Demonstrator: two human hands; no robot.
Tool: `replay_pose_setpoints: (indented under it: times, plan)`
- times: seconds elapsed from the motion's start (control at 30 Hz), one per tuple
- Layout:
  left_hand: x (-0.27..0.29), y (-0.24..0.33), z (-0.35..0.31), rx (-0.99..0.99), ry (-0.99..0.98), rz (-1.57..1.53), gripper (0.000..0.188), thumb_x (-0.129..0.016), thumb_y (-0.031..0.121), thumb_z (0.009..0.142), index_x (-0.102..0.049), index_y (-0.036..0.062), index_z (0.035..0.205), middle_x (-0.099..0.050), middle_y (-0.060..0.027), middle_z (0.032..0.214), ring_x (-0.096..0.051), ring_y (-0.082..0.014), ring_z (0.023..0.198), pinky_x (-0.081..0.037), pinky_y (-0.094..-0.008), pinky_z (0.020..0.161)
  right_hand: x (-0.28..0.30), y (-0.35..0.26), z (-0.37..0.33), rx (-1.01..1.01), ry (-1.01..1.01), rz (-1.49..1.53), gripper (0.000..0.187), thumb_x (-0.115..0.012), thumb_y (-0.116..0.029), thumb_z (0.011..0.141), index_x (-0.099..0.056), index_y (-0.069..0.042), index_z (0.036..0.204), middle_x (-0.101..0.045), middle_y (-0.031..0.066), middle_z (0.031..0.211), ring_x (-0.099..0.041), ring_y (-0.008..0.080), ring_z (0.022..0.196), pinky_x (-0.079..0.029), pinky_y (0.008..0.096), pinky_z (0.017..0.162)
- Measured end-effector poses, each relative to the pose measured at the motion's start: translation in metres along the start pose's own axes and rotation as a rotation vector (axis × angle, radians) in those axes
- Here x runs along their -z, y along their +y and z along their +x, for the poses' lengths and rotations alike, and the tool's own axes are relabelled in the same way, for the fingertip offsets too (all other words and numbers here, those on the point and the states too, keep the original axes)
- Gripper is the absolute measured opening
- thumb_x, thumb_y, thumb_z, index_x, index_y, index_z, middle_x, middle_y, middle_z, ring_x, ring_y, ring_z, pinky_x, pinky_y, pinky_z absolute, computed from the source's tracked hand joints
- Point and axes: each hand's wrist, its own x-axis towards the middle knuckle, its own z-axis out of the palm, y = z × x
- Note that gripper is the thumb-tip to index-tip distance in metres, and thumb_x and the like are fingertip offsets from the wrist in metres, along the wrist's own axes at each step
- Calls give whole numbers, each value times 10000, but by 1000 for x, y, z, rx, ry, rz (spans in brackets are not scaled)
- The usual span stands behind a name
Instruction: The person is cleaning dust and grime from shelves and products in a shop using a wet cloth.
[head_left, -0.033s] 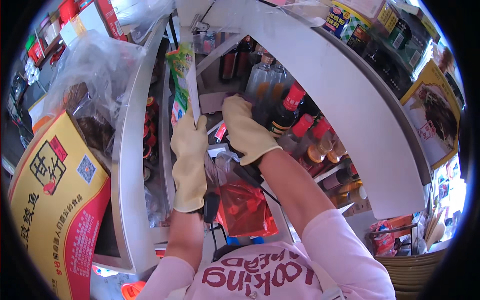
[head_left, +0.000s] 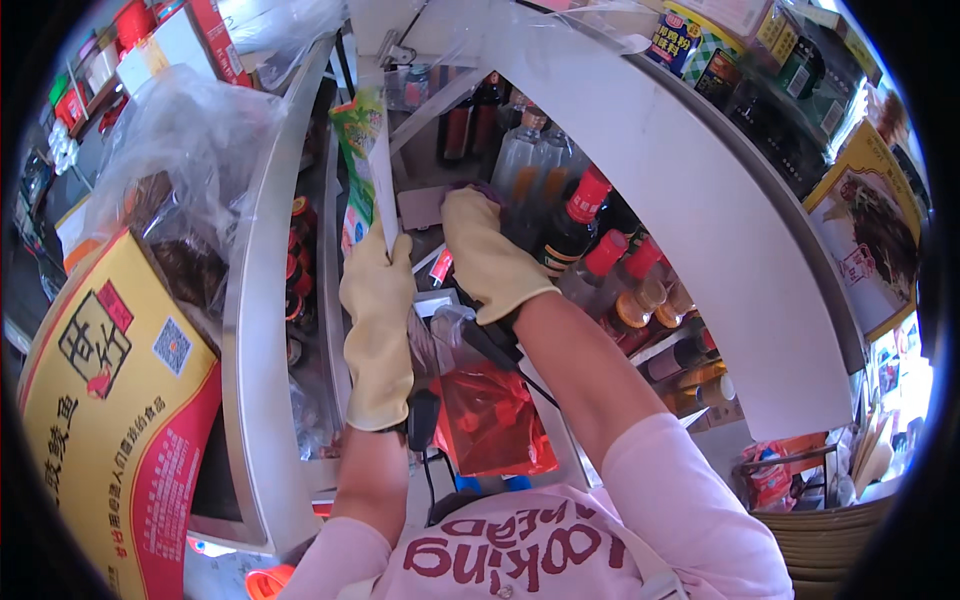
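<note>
L hand (head_left: 378, 275), in a cream rubber glove, holds a green-&-white packet (head_left: 357, 150) by its lower end; thumb lies on the R side, fingers mostly out of sight behind. Grip's narrow, closed on the packet. Packet stands nearly upright inside the white cabinet (head_left: 700, 190), nr its L edge, top end pointing to the far edge, w/ a pale strip along its R side.

R hand (head_left: 475, 225), same kind of glove, is deeper in, abt mid-cabinet. Fingertips touch a purple cloth (head_left: 488, 190); can't tell if they're closed on it or just pressing, as fingers are partly hidden. A flat greyish-pink piece (head_left: 422, 207) sits btwn the packet & R hand.

Just R of R hand: clear bottles (head_left: 519, 160), then a dark bottle (head_left: 567, 235) w/ red cap, then more red-capped bottles (head_left: 592, 270) twd the cabinet's R edge. Dark-red bottles (head_left: 470, 120) stand nr the far edge. Red-topped jars (head_left: 297, 275) line the L edge.

Red plastic bag (head_left: 495, 415) lies btwn the forearms, nr the cabinet's near edge. Outside the L edge: big yellow-&-red box (head_left: 130, 400), clear plastic bag (head_left: 180, 130) behind it.
</note>
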Motion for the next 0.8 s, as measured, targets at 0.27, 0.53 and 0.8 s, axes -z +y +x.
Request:
replay_pose_setpoints:
  times: [0.27, 0.53, 0.8]
  plan:
    - [6, -22, -7, 0, 138, -59, 368, -720, 319, 918, -723, 95, 1211, -705, -160, 889, -675, -363, 820, -526, -475, 752, -14, -55, 34, 377, 255, 424, 384, -684, -150, 867, -677, -116, 1249, -680, 183, 1255, -627, 404, 1184, -510, 453, 1022]
    - [-21, 26, 4, -60, 62, -180, 391, -764, 309, 891, -733, 84, 1209, -704, -152, 897, -665, -352, 853, -527, -465, 777, -76, 58, 159, 41, 201, 68, 375, -740, -119, 848, -728, -92, 1222, -706, 196, 1278, -724, 336, 1103, -602, 520, 832]
    - [2, -22, -4, 6, 189, -140, 389, -779, 290, 887, -738, 64, 1201, -706, -160, 897, -663, -338, 852, -525, -438, 778, 27, -12, 31, 79, 395, 527, 201, -687, -165, 867, -771, -63, 1018, -740, 182, 1151, -714, 381, 1046, -578, 510, 871]
